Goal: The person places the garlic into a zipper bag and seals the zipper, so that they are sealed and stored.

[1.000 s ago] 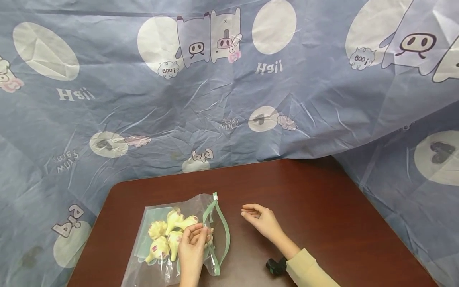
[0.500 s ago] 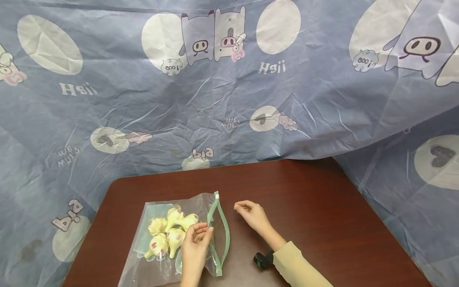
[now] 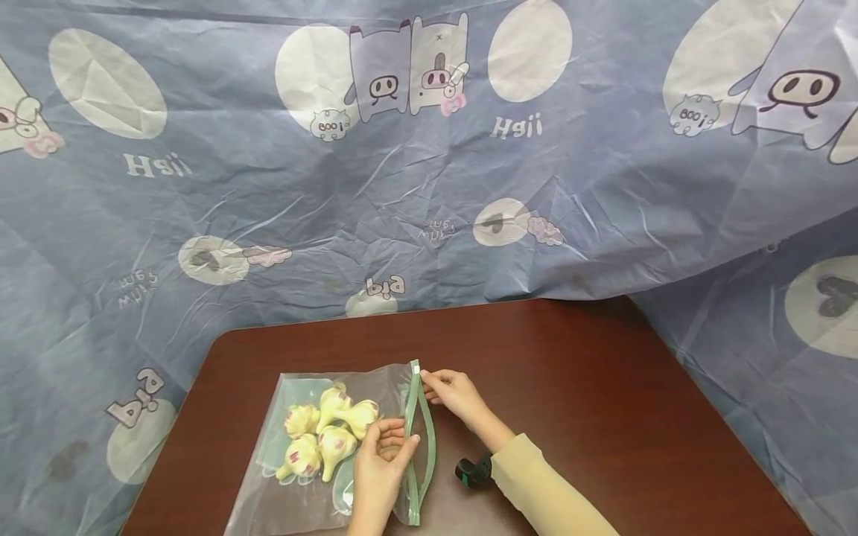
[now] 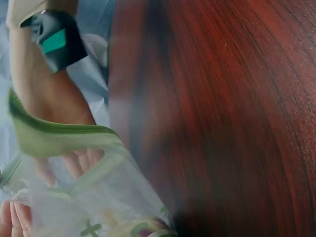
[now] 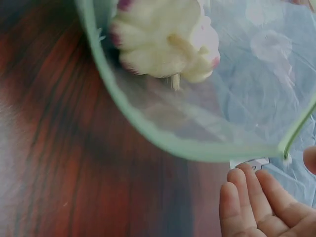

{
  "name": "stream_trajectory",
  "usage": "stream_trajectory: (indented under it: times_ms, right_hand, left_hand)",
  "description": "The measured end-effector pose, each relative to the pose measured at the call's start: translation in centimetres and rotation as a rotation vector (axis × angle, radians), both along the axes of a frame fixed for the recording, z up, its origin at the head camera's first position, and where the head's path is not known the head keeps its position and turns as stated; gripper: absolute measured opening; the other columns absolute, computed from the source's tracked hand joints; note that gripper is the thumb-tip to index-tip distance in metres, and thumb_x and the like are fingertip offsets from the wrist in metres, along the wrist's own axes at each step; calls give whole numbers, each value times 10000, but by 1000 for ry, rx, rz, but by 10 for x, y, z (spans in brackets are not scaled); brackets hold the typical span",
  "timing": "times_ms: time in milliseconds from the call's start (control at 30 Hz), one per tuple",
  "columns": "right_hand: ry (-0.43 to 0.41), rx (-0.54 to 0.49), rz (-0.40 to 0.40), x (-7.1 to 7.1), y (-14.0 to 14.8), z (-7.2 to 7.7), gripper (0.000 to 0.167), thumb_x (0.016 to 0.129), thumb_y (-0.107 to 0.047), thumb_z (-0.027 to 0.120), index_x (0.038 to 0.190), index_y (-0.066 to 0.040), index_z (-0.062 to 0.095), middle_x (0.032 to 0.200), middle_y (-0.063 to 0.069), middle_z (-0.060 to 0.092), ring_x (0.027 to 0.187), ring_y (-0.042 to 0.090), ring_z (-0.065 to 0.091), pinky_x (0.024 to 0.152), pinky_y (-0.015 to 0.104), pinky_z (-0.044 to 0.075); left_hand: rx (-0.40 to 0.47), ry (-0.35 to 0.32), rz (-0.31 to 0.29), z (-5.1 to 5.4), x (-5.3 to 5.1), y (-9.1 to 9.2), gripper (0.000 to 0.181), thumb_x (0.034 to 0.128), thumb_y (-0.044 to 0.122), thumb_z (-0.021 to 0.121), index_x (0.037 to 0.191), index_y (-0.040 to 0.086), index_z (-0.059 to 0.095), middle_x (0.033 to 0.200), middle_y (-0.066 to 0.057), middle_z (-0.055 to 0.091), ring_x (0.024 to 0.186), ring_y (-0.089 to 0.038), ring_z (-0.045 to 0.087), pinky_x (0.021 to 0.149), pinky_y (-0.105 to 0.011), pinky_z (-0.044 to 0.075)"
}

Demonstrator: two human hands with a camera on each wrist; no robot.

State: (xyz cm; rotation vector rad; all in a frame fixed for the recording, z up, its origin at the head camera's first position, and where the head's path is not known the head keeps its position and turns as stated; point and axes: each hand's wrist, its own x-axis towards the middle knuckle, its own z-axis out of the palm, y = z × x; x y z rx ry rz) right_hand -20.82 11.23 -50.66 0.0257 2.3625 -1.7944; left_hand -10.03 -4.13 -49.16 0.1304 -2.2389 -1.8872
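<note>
A clear zip bag with a green seal strip lies on the table in the head view, its mouth gaping to the right. Several garlic bulbs, pale yellow with purple marks, are inside it. My left hand lies over the bag, thumb and curled fingers on the near-side lip of the mouth; its grip is partly hidden. At the top corner of the mouth, my right hand has its fingertips by the strip's white slider. In the right wrist view its fingers extend beside the bag's corner, apart from the thumb.
The dark red-brown table reaches back to a blue printed cloth hanging behind and at both sides. A black device is strapped at my right wrist, near the sleeve.
My right hand has moved left to the bag's top corner. My left hand has shifted right together with the mouth's lip, and the mouth is narrower. The bulbs stay inside.
</note>
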Motion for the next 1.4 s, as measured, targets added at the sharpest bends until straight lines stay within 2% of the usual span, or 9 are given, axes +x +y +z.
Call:
stream_trajectory:
  times_ms: [200,367,533,667,833,1000,1100,1300,1400]
  right_hand:
    - [-56,41,0,-4,-8,7,493,956,-462,600,1101,-3,701,1042,106,708,853,162,682,842,412,586]
    - [-78,34,-37,-6,-15,7,414,939,-384,650,1078,1,713,1044,110,703,844,157,666,805,381,595]
    - [-88,-11,-69,-10,-16,3,330,930,-273,678,1078,20,706,1028,129,701,829,156,665,774,347,602]
    - [-94,-22,-94,-9,-15,1,290,942,-214,660,1087,34,696,1019,138,712,795,132,670,758,337,603]
    - [-94,-40,-133,-8,-13,-2,281,949,-191,648,1092,47,691,1029,152,715,785,117,669,743,322,603]
    - [-103,-53,-176,-5,-13,-4,296,947,-201,654,1104,48,690,1076,159,706,857,141,669,765,324,601]
    - [-111,-70,-194,-3,-14,-6,306,947,-206,657,1113,49,684,1074,162,707,875,152,674,779,328,598]
    - [-113,-79,-233,2,-11,-10,299,953,-199,649,1124,45,679,1037,135,707,846,139,656,788,329,588]
    - [-111,-93,-247,3,-9,-10,310,954,-213,651,1133,39,676,1040,131,709,851,137,654,789,323,583]
  left_hand:
    - [-88,-24,-50,0,4,4,340,785,100,817,1066,26,642,968,-88,652,825,-85,612,699,-197,553]
    - [-181,-40,-70,-3,6,5,347,780,135,826,1073,78,649,978,-49,637,843,-110,608,704,-190,542]
    - [-303,-4,-96,-6,7,7,299,790,138,823,1041,103,665,958,-13,614,812,-89,598,661,-179,538]
    - [-340,0,-121,-7,8,8,236,832,181,792,1019,100,674,937,3,624,777,-50,582,642,-172,528]
    - [-356,20,-95,-5,6,5,195,858,195,763,1008,102,680,919,16,634,755,-33,566,625,-169,513]
    - [-357,53,-52,0,-1,-1,166,862,159,752,994,85,683,900,14,639,754,-45,577,632,-175,525]
    - [-362,59,-48,6,-6,-5,168,873,152,740,1008,71,683,914,8,644,773,-58,582,647,-175,529]
    - [-408,76,-122,21,-18,-7,224,916,209,697,1063,43,665,972,-28,646,810,-104,604,665,-183,518]
    - [-441,60,-150,29,-27,-7,230,932,226,677,1082,51,663,984,-31,642,833,-136,618,684,-197,521]
